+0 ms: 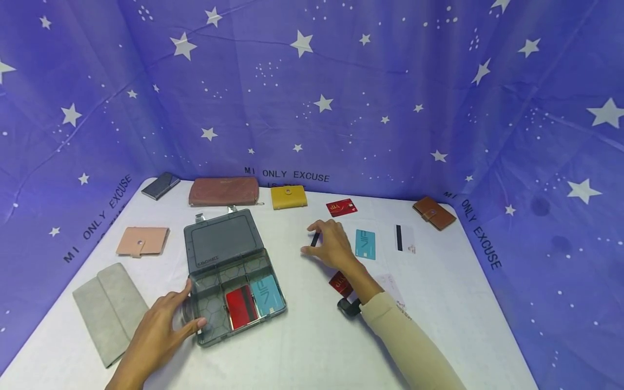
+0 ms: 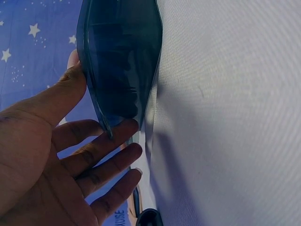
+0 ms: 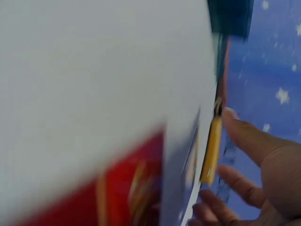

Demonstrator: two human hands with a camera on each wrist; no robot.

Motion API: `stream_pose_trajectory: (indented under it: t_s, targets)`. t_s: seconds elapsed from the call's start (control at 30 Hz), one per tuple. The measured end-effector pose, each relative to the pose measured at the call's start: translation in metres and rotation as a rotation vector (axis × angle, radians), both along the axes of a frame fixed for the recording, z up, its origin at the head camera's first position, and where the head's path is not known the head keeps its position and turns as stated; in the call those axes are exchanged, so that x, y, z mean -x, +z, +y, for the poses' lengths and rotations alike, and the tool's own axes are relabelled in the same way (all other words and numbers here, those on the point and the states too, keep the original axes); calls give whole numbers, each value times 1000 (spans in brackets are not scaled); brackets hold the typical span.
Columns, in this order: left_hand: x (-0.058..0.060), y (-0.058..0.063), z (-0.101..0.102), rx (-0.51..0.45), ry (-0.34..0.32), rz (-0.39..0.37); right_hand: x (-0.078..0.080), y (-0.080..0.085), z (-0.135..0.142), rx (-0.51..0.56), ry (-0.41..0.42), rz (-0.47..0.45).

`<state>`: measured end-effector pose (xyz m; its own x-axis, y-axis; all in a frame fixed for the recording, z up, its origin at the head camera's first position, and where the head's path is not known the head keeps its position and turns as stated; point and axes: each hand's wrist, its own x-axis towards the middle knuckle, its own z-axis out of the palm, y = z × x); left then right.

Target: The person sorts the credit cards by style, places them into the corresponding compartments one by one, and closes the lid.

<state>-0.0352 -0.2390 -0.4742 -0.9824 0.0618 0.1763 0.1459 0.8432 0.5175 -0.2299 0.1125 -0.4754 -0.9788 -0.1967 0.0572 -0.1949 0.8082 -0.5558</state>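
A grey translucent compartment box (image 1: 209, 345) lies with its lid (image 1: 221, 238) raised. Inside it are a red card (image 1: 240, 307) and a teal VIP card (image 1: 266, 295). My left hand (image 1: 163, 325) touches the box's left side, its fingers mostly straight along the wall (image 2: 117, 70) in the left wrist view. Over the table, my right hand (image 1: 331, 244) reaches down with thumb and fingers apart. Between them shows a dark strip (image 1: 315, 239), apparently a card's stripe; the hand hides the rest. Blurred red card (image 3: 127, 188) fills the right wrist view's lower part.
Red VIP cards (image 1: 342, 207), another teal card (image 1: 365, 244) and white cards (image 1: 404, 239) lie around the right arm. Wallets stand along the back: a brown one (image 1: 224, 192) and a yellow one (image 1: 288, 197). A grey pouch (image 1: 109, 314) lies at left.
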Motion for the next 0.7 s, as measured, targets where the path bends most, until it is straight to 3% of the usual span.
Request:
stream_pose_trajectory:
  t_s: [0.13, 0.33, 0.53, 0.7]
  targets:
    - [0, 0, 0, -1, 0, -4, 10, -3, 19, -124, -98, -48]
    - [1, 1, -2, -7, 3, -8, 10, -4, 22, -150, -81, -61]
    - [1, 0, -2, -10, 3, -17, 1, -1, 11, 45, 28, -52]
    - [1, -2, -2, -10, 2, -11, -12, 12, -7, 234, 137, 29]
